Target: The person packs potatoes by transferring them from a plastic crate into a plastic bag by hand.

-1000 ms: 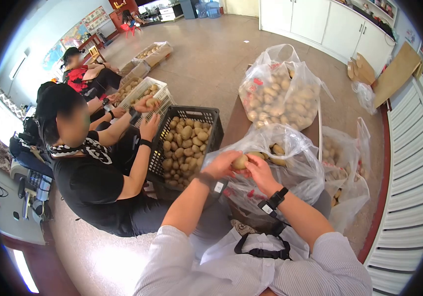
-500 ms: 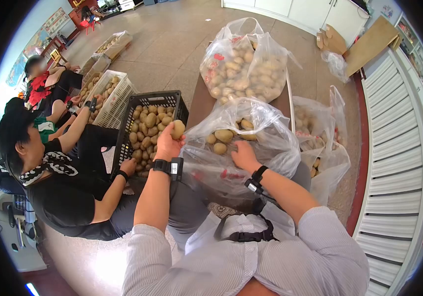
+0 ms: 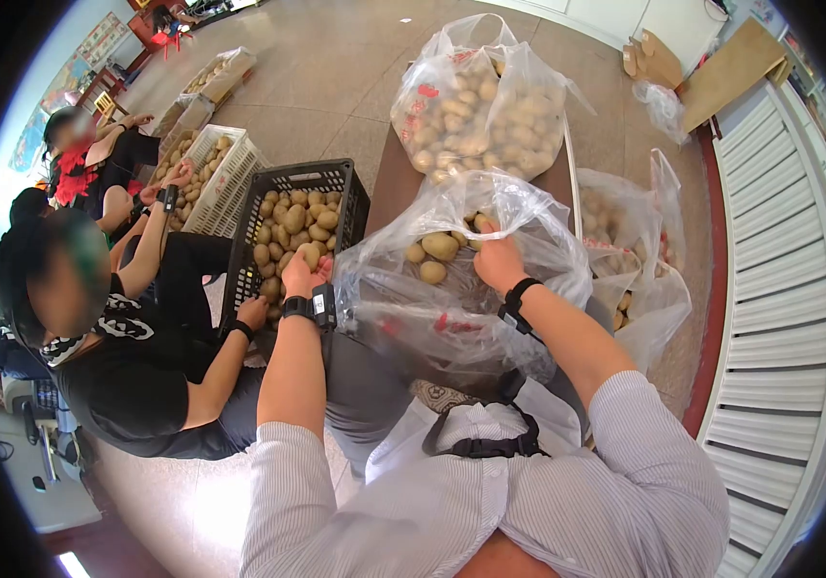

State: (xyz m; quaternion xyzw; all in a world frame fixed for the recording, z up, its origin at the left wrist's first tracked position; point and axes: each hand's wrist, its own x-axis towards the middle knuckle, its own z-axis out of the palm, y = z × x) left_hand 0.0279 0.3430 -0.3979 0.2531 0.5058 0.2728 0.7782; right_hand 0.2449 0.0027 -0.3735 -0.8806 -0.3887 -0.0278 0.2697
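Note:
My left hand [image 3: 303, 277] is closed around a potato [image 3: 310, 255] over the near right part of a black plastic crate [image 3: 347, 207]. The crate holds many potatoes. On the right, my right hand [image 3: 500, 262] reaches into the mouth of an open clear plastic bag [image 3: 403, 313]. Its fingers are curled against a potato [image 3: 479, 223] at the far side, partly hidden by the fingers and the plastic. Several loose potatoes [image 3: 440, 247] lie in the bag to the left of this hand.
Behind the open bag stands a full clear bag of potatoes [image 3: 490, 120]. More bagged potatoes [image 3: 611, 217] sit at the right, near a white radiator [image 3: 779, 318]. A co-worker in black [image 3: 133, 385] sits at the left, a hand at the crate. White crates [image 3: 254, 159] stand beyond.
My left hand has lowered toward the crate with its potato. The right hand has moved farther into the bag, up and right, onto a potato. The co-worker's head has turned.

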